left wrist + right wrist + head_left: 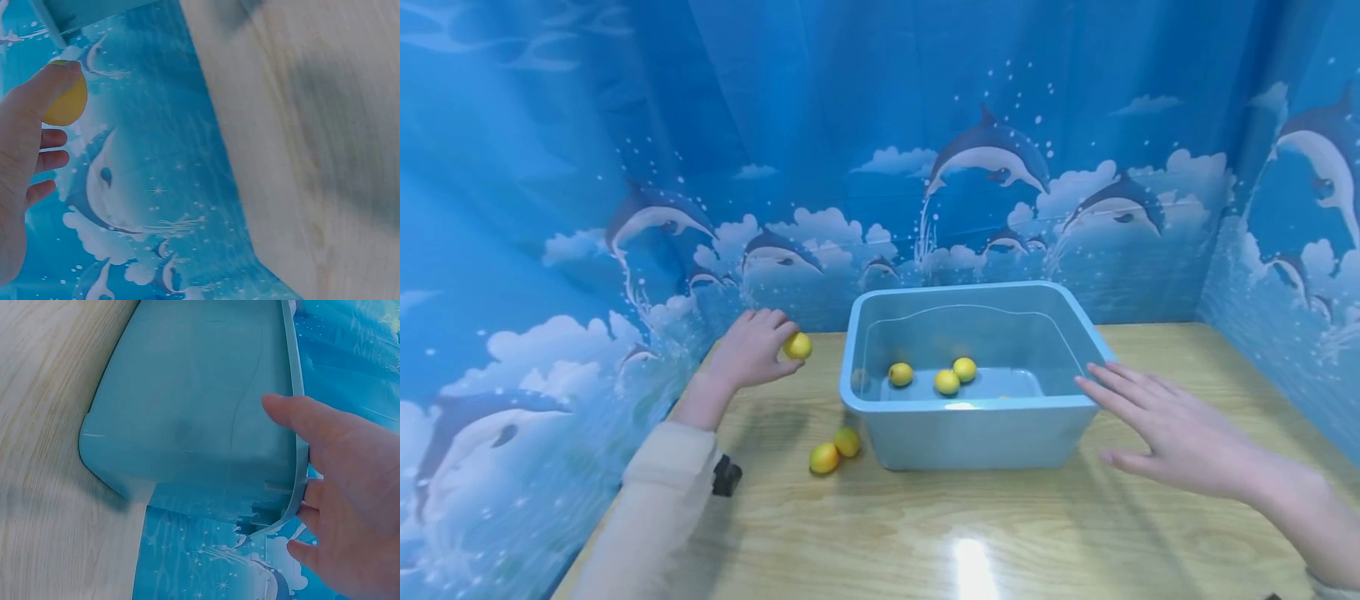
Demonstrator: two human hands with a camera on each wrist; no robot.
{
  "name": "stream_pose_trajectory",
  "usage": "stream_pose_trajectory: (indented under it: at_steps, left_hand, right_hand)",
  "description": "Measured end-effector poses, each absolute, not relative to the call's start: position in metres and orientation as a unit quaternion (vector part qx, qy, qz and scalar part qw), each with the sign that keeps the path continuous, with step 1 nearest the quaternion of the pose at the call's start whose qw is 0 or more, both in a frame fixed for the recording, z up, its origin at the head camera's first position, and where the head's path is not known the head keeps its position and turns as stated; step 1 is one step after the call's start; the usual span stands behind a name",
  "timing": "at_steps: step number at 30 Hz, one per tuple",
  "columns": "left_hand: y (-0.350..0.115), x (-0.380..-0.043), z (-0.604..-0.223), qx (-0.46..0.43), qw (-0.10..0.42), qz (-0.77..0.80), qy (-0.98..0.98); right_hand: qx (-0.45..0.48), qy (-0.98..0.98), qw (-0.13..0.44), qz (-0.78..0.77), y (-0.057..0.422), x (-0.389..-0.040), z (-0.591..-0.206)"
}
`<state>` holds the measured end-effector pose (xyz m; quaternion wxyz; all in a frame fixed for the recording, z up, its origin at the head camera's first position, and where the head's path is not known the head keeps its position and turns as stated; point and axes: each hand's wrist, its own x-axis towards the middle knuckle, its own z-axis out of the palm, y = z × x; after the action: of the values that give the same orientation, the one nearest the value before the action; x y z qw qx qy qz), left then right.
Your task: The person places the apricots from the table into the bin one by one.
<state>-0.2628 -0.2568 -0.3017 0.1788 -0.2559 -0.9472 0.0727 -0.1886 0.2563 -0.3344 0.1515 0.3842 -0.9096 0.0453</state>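
My left hand [756, 348] pinches a small yellow lemon-like fruit [798, 346] between thumb and fingers, above the table to the left of the bin. The left wrist view shows the same fruit [67, 105] partly behind the thumb. A light-blue plastic bin [970, 433] stands in the middle, with several yellow fruits [947, 382] on its floor. My right hand [1172, 425] is at the bin's right rim, fingers extended. In the right wrist view the thumb of that hand [356, 487] lies over the bin's side [187, 412], and other fingertips are hidden behind the rim.
Two yellow-green fruits [824, 457] lie touching on the wooden table [880, 533], just left of the bin's front corner. A blue curtain [865, 125] printed with dolphins hangs behind and on both sides. A small black object [726, 476] shows at the left cuff.
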Motion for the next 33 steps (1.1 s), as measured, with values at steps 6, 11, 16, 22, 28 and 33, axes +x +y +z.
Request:
stream_pose_trajectory:
  at_steps: [6,11,16,22,28,33]
  left_hand:
    - [-0.246,-0.265,-0.279,-0.253,0.195,0.045,-0.946]
    - [-0.233,-0.270,-0.264,-0.273,0.219,0.039,-0.936]
    - [-0.215,-0.271,-0.252,-0.295,0.218,0.036,-0.930]
    - [-0.193,-0.271,-0.247,-0.316,0.193,0.036,-0.928]
    - [-0.174,-0.273,-0.246,-0.330,0.163,0.060,-0.928]
    - [-0.163,-0.278,-0.246,-0.338,0.144,0.080,-0.927]
  right_hand:
    - [0.385,-0.911,0.143,0.048,0.257,-0.189,-0.333]
    - [0.382,-0.914,0.131,0.051,0.257,-0.189,-0.332]
    - [0.379,-0.915,0.124,0.057,0.257,-0.189,-0.332]
    - [0.383,-0.914,0.123,0.056,0.257,-0.189,-0.331]
    - [0.385,-0.913,0.124,0.056,0.258,-0.189,-0.331]
    - [0.384,-0.913,0.126,0.053,0.258,-0.189,-0.331]
